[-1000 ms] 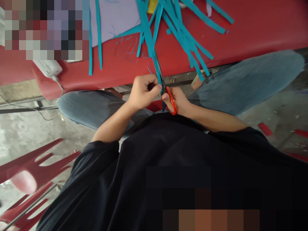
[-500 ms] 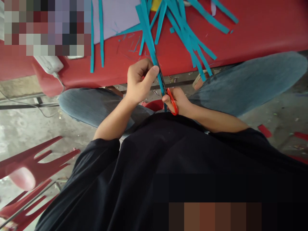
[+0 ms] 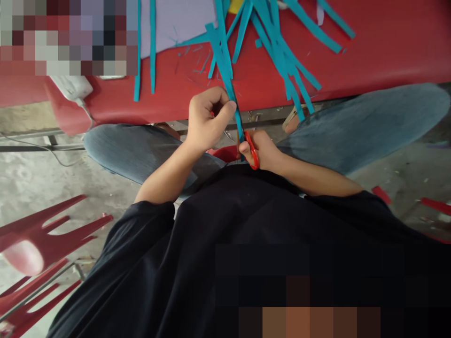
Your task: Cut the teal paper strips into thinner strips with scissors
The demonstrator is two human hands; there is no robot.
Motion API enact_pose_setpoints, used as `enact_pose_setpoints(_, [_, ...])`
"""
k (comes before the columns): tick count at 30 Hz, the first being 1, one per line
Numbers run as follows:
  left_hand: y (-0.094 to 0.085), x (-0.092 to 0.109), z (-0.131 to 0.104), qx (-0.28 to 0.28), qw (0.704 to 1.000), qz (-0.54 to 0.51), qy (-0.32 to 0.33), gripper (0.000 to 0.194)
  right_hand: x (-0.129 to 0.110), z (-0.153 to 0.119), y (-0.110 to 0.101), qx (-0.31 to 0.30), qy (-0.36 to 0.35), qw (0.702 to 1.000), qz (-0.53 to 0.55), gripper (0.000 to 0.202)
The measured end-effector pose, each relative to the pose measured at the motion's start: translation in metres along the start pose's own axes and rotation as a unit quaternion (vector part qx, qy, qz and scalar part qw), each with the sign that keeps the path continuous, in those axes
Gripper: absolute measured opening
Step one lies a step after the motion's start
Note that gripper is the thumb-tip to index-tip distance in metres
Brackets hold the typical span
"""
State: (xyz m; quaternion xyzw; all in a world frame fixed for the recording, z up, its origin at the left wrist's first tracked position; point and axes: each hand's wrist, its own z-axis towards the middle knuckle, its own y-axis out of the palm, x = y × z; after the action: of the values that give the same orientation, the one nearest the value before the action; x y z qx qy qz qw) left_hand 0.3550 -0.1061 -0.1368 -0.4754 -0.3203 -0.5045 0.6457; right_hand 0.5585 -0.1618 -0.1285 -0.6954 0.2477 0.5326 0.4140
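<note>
My left hand (image 3: pixel 210 117) pinches a long teal strip (image 3: pixel 222 70) between thumb and fingers, just off the table's near edge. Into that strip reach the dark blades of red-handled scissors (image 3: pixel 252 152), with my right hand (image 3: pixel 262 148) closed around the handles. The strip's lower end hangs past the scissors toward my lap. Its far end lies over the table, near a pile of more teal strips (image 3: pixel 271 42). Whether the blades are fully closed I cannot tell.
The red table (image 3: pixel 380 42) spans the far side. On it lie a lilac sheet (image 3: pixel 176 23), a bit of yellow (image 3: pixel 235 6), thin teal scraps and a white power strip (image 3: pixel 73 87) with a cord. Red plastic chairs (image 3: pixel 52 220) stand at the lower left.
The scissors have shifted slightly along the teal strip, and less of the blades shows. A split now appears in the strip's far part. My left hand keeps its pinch.
</note>
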Motion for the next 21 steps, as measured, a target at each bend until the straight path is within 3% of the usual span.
enact_pose_setpoints(14, [0.0028,0.0008,-0.0029,-0.007,0.999,-0.031,-0.006,0.050,-0.0029,0.0022,-0.0016,0.005,0.008,1.000,0.020,0.076])
enact_pose_setpoints(21, [0.0021,0.0026,-0.0028,-0.010,0.999,0.009,-0.030,0.056,-0.0068,0.0025,-0.0034,0.003,0.009,1.000,0.013,0.074])
